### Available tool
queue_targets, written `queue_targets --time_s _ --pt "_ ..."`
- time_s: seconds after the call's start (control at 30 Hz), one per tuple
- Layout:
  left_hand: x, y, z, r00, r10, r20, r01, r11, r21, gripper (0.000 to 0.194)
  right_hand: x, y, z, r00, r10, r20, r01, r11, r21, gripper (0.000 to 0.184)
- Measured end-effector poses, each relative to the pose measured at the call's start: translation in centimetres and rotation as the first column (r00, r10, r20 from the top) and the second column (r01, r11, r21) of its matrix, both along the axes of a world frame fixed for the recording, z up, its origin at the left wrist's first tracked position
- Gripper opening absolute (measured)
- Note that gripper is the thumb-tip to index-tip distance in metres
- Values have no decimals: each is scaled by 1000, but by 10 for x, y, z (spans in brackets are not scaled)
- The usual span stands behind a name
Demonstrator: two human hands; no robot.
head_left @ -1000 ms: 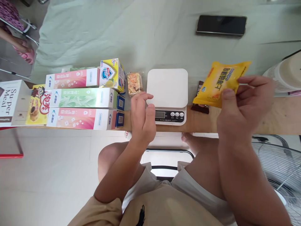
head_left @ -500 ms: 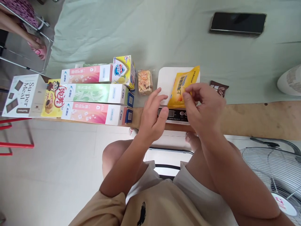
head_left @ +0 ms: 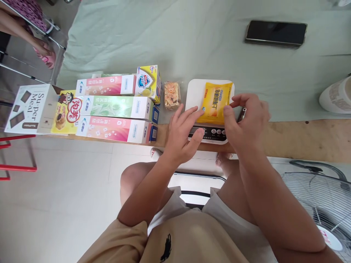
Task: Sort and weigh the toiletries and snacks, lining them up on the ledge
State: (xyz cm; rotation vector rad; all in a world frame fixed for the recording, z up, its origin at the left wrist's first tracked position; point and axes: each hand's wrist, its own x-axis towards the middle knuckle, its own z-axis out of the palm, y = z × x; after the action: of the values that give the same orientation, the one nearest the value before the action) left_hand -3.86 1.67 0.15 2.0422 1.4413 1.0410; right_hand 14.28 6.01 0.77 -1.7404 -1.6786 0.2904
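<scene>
A yellow-wrapped bar of soap (head_left: 216, 102) lies flat on the white plate of a digital kitchen scale (head_left: 194, 91). Fingers apart and holding nothing, my right hand (head_left: 246, 120) is at the soap's right edge, thumb tip close to the wrapper. My left hand (head_left: 184, 137) is open at the scale's lower left. Its fingertips are near the soap's lower left corner, and its thumb is over part of the display panel. Behind my right hand, a small dark brown packet (head_left: 242, 114) is mostly hidden.
Left of the scale are a wrapped biscuit-like snack (head_left: 172, 95), a yellow soap box (head_left: 148, 82), several long cartons (head_left: 115, 107), a yellow snack box (head_left: 64, 113) and a white box (head_left: 30, 109). A phone (head_left: 275, 33) and a paper cup (head_left: 336, 95) are right. A fan (head_left: 315, 204) stands below.
My right hand brought the yellow soap leftward from the right side, laid it on the scale and let go. My left hand shifted slightly right. The camera view moved a little.
</scene>
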Motion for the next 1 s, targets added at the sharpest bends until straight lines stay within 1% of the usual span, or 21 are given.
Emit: queue_targets --time_s 0.07,0.13,0.2,0.27,0.33,0.4,0.47,0.53,0.57,0.6,0.67,0.73,0.77,0.8,0.87,0.9,0.93,1.0 --pt "1 -1 0 1000 25 -14 -25 999 -23 70 -2 0 4 1000 -16 -12 15 997 -80 27" --pt "2 -1 1 999 36 -34 -38 998 -58 71 -4 0 7 1000 -13 -12 12 992 -127 29" --pt "2 -2 1 998 39 -45 -42 996 -84 67 -4 1 8 1000 19 -4 -19 990 -140 28" --pt "3 -2 2 998 53 -43 -56 995 -86 63 -5 1 6 997 73 -8 -73 991 -108 25" --pt "2 -4 3 997 74 -28 -76 996 -46 58 -6 1 2 992 126 -20 -127 992 -5 22" --pt "1 -8 7 997 80 5 -80 996 41 48 -11 0 -1 985 171 -11 -168 975 145 19" --pt "-4 -14 14 994 87 61 -96 981 170 31 -19 -5 -1 978 208 18 -204 935 291 16" --pt "-12 -21 24 988 83 128 -120 939 322 9 -31 -12 1 970 243 28 -233 883 407 14" --pt "-17 -24 29 984 76 159 -133 913 385 8 -39 -17 2 965 262 21 -243 860 449 14" --pt "-22 -27 34 981 64 181 -139 889 437 16 -47 -23 3 958 285 12 -256 841 477 13" --pt "-32 -34 42 978 34 205 -136 851 507 26 -63 -35 3 944 331 1 -288 821 492 13" --pt "-39 -40 46 977 25 214 -138 834 534 29 -78 -46 1 935 354 12 -317 820 477 14" --pt "-41 -43 46 979 27 201 -132 837 532 30 -84 -49 0 934 357 30 -330 827 454 15" --pt "-42 -46 45 983 36 180 -124 851 511 31 -88 -52 -1 934 353 52 -342 844 413 17" --pt "-41 -53 42 989 55 138 -113 882 458 32 -95 -55 -2 932 348 97 -361 892 271 24" --pt "-40 -55 40 991 57 122 -106 888 448 32 -97 -55 -2 930 351 108 -366 911 190 29" --pt "-39 -57 38 992 59 114 -105 886 452 33 -99 -54 -1 928 356 107 -367 923 117 32" --pt "-36 -60 35 993 57 101 -99 867 489 34 -103 -53 1 923 376 85 -378 926 -1 35"
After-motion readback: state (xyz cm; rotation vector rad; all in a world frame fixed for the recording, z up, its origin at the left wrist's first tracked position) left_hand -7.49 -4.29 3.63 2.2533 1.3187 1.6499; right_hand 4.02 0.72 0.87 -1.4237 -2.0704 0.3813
